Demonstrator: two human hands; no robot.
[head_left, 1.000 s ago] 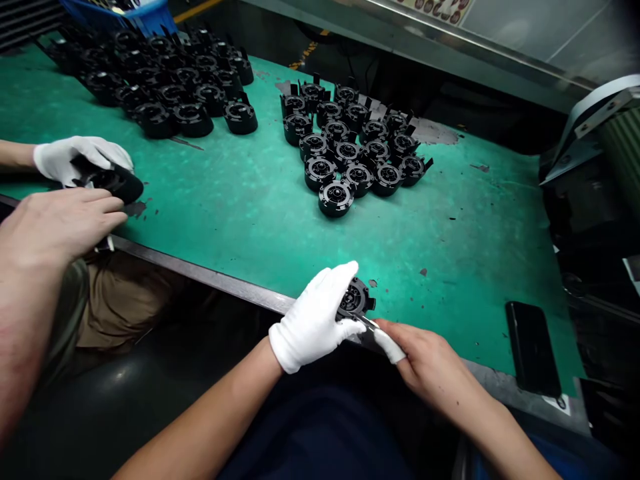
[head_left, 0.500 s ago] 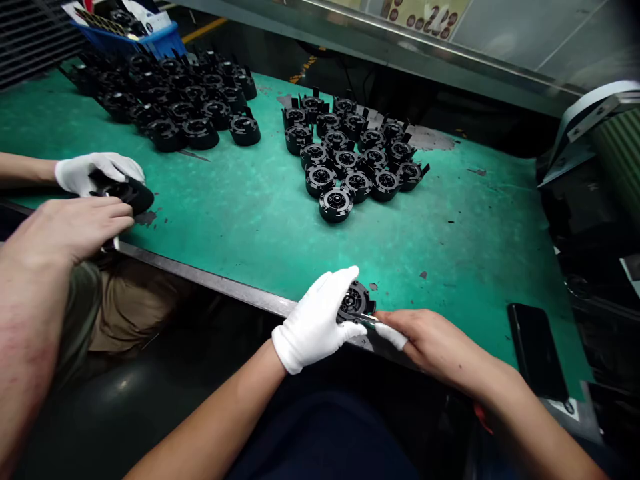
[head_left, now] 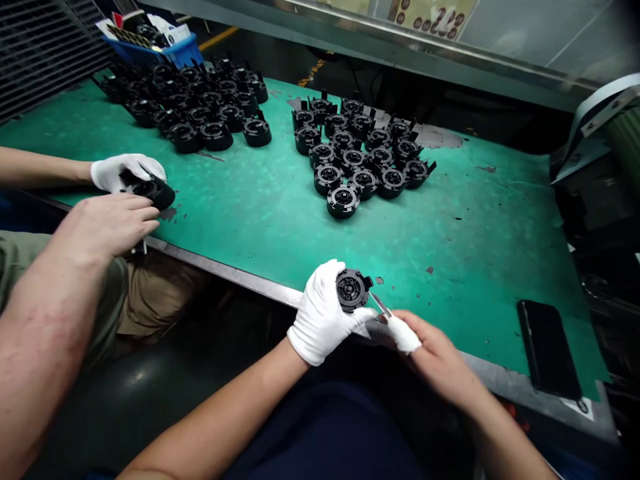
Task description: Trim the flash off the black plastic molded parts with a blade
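My left hand (head_left: 323, 313), in a white glove, is wrapped round a round black plastic part (head_left: 351, 289). The part's ribbed face is turned up towards me, and a tab sticks out at its right. A knife (head_left: 381, 305) with a narrow metal blade is gripped in my right hand (head_left: 433, 350), its tip at the part's right edge beside the tab. White wrapping covers the thumb or the handle there; I cannot tell which. Both hands are over the table's front edge.
Several similar black parts (head_left: 343, 200) stand grouped on the green table (head_left: 250, 220), with another cluster (head_left: 216, 135) farther left. A co-worker's hands (head_left: 113, 217) hold a black part at left. A blue bin (head_left: 183, 50) stands behind; a phone (head_left: 549, 348) lies right.
The black part has turned so its face shows more fully. The knife has moved from across the part's lower edge to its right side, blade pointing up-left. The whole view has shifted slightly.
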